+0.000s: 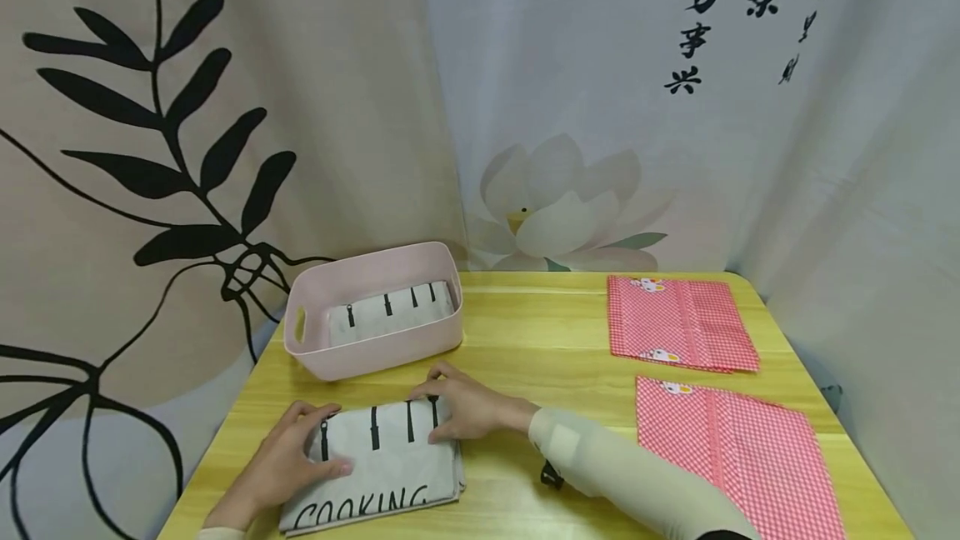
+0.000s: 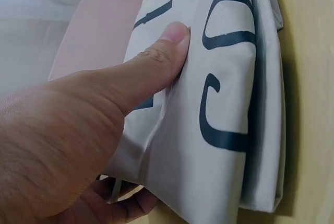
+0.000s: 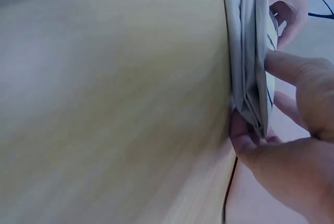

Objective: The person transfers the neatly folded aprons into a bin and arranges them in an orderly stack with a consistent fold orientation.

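Observation:
A folded white cloth [image 1: 382, 465] with black print and the word COOKING lies at the front of the table, its layers stacked thick. My left hand [image 1: 281, 461] pinches its left side, the thumb [image 2: 167, 46] pressing on top and the other fingers [image 2: 125, 203] beneath the edge. At the cloth's far right corner, my right hand [image 1: 468, 407] grips the layers [image 3: 250, 51], with digits above and below them. Behind the cloth stands a pink basket [image 1: 375, 357], holding another folded white cloth [image 1: 393, 315] with similar black marks.
Two folded red-and-white checked cloths lie on the right side of the table: one at the back [image 1: 675, 323], one nearer the front [image 1: 742, 448]. Printed curtains [image 1: 360, 107] hang close behind the wooden table [image 1: 536, 323].

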Demonstrator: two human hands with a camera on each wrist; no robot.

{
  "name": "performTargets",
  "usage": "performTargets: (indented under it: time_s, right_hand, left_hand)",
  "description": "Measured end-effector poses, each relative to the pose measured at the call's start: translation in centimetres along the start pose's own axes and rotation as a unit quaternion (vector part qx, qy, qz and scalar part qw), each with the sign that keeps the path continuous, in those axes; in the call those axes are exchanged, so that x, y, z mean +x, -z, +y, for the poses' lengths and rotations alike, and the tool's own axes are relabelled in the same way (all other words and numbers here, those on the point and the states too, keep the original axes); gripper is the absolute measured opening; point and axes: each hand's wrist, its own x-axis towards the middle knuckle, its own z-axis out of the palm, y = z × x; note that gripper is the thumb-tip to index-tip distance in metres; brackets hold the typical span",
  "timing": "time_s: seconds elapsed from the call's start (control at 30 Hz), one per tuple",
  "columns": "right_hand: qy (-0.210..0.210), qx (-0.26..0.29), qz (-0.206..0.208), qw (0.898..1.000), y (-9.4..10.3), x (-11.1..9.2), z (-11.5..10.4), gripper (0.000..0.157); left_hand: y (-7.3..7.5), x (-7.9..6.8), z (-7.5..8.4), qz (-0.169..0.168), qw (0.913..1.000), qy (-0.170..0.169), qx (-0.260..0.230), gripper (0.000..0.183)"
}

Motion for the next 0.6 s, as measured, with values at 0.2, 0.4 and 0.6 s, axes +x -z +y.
performTargets:
  time_s: [0.2,0.4,0.6]
  right_hand:
    - [-0.003,0.023,-0.017,1.000,0.5,-1.2,0.9,0.071]
    - [-0.026,0.054,-0.012,0.998,1.1,-2.4,1.4,0.068]
    - [-0.055,0.077,0.004,0.996,2.2,-3.9,1.9,0.062]
  left_hand:
    - [-0.6,0.7,1.2,-0.010,0.9997,-0.021,-0.011,0.109]
    - [-1.0,1.4,2.0,-0.006,0.9987,-0.046,-0.023,0.103]
    - [-1.1,1.7,2.3,-0.002,0.9921,-0.103,-0.072,0.089]
